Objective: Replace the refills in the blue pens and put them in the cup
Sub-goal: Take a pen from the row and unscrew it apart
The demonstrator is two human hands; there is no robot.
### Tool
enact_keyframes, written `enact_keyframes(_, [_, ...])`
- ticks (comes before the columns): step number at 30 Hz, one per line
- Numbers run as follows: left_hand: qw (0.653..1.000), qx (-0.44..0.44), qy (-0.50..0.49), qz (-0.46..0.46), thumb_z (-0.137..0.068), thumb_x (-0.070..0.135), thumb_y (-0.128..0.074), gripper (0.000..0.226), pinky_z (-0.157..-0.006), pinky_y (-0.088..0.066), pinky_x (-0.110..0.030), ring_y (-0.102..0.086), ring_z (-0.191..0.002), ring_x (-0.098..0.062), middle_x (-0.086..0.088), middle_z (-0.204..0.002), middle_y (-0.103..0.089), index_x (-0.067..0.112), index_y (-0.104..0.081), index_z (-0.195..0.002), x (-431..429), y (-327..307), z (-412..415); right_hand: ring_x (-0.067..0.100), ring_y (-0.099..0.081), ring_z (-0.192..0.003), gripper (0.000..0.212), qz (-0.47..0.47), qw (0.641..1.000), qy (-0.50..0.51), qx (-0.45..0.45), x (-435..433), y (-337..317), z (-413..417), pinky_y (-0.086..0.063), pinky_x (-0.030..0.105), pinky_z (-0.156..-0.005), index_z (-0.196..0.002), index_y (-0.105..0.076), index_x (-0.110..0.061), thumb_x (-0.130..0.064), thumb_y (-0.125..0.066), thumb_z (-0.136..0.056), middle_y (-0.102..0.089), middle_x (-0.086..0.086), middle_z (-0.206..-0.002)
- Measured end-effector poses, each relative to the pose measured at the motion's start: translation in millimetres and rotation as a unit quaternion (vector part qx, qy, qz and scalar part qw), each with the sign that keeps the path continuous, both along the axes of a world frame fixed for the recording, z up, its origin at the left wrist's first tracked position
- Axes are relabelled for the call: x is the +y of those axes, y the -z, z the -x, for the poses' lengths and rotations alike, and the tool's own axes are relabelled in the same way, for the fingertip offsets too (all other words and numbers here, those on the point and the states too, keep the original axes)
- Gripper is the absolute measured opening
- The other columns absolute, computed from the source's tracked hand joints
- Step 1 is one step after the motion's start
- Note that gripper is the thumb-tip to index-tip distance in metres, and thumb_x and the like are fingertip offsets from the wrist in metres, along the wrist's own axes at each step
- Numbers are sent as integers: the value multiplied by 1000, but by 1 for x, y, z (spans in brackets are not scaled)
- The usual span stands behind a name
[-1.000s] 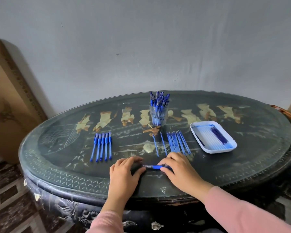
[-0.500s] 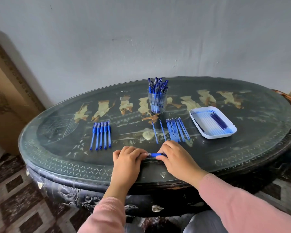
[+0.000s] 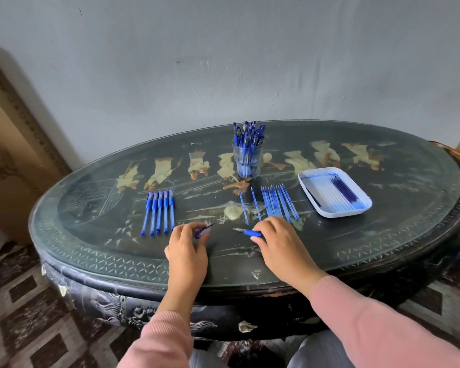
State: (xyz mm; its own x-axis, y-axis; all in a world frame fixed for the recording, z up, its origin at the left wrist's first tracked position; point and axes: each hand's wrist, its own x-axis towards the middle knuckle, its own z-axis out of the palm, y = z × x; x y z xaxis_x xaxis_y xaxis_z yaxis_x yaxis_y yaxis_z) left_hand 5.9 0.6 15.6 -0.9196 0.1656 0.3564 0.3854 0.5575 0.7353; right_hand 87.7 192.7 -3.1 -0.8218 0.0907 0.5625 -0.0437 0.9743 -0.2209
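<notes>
Near edge of worktop (image 3: 383, 248): blue pen (image 3: 246, 231) in two pieces, held just above the glass, tip pointing left.
Left hand (image 3: 187, 243): fingers (image 3: 186, 229) curled round a short dark piece (image 3: 205, 229), likely the cap; palm down, wrist low.
Right hand (image 3: 279, 243): pinching the barrel just behind the blue grip; forearm angled in from the near right.
Handling: light, stiff, slick plastic; probably best held at the rubbery grip and twisted at the barrel joint.
Refills (image 3: 278, 205): thin, likely bendable, lying just beyond the right hand.
Cup (image 3: 246, 160): far centre, upright, crowded with pens.
</notes>
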Motion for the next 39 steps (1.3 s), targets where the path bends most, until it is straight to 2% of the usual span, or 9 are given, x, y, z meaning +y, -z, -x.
enact_keyframes(3, [998, 1, -40, 40, -90, 15, -66, 17, -96, -29, -39, -53, -101, -17, 7, -105, -55, 21, -66, -106, -6, -5, 1, 17, -52, -80, 22, -23, 1000, -1, -10, -1, 2, 1, -49, 32, -76, -98, -63, -18, -32, -45, -97, -56, -4, -90])
enact_keyframes(7, [989, 24, -53, 134, -88, 29, -69, 15, -89, -23, -33, -55, -106, -20, 7, -107, -64, 26, -71, -103, -14, 0, 3, 15, -52, -81, 17, -18, 1000, -8, 1, -1, 1, 1, -48, 30, -77, -99, -66, -20, -28, -52, -95, -57, -6, -88])
enact_keyframes(12, [988, 25, -55, 141, -88, 37, -67, 16, -88, -21, -32, -52, -109, -19, 12, -108, -64, 33, -72, -103, -11, 4, 0, 16, -51, -82, 12, -16, 1000, -14, -10, -1, 3, 2, -47, 30, -79, -99, -68, -21, -26, -58, -94, -57, -6, -88])
enact_keyframes(19, [983, 35, -36, 174, -91, 35, -65, 23, -87, -18, -30, -50, -113, -19, 9, -112, -63, 33, -71, -113, -8, 4, 5, 16, -49, -82, 19, -9, 1000, -11, -26, -2, 1, 2, -46, 30, -79, -101, -68, -22, -28, -50, -97, -56, -6, -89])
enact_keyframes(24, [987, 53, -11, 153, -87, 32, -71, 30, -91, -20, -30, -52, -113, -18, 8, -113, -64, 30, -68, -116, -8, 2, 3, 16, -50, -84, 27, 0, 999, -11, -37, -3, 0, 2, -47, 30, -81, -103, -67, -22, -31, -42, -98, -55, -6, -90])
enact_keyframes(27, [987, 80, 79, 112, -82, 35, -75, 31, -92, -25, -30, -55, -107, -7, 21, -107, -65, 35, -67, -111, 1, 0, -3, 15, -50, -85, 29, 1, 999, -8, -40, -3, 0, 2, -47, 30, -82, -105, -67, -22, -33, -40, -98, -55, -7, -91])
enact_keyframes(30, [984, 62, 144, 84, -79, 34, -78, 29, -94, -39, -38, -57, -100, -1, 29, -97, -66, 40, -67, -105, 11, 0, -8, 15, -49, -85, 31, -7, 999, -9, -43, -3, 0, 2, -46, 29, -82, -105, -65, -23, -34, -37, -100, -55, -8, -92])
enact_keyframes(33, [985, 71, 140, 71, -78, 26, -80, 20, -87, -44, -44, -60, -92, -2, 34, -84, -63, 37, -71, -91, 14, 4, -8, 15, -48, -86, 37, -15, 998, -27, -57, -4, -2, 3, -45, 28, -82, -106, -64, -25, -38, -29, -101, -57, -10, -94])
enact_keyframes(39, [982, 113, 122, 85, -83, 22, -75, 9, -83, -25, -27, -57, -89, -1, 24, -83, -64, 28, -69, -83, 15, 13, -6, 15, -48, -84, 35, 8, 997, -63, -47, -5, -4, 2, -47, 31, -78, -101, -63, -21, -36, -32, -101, -59, -9, -93])
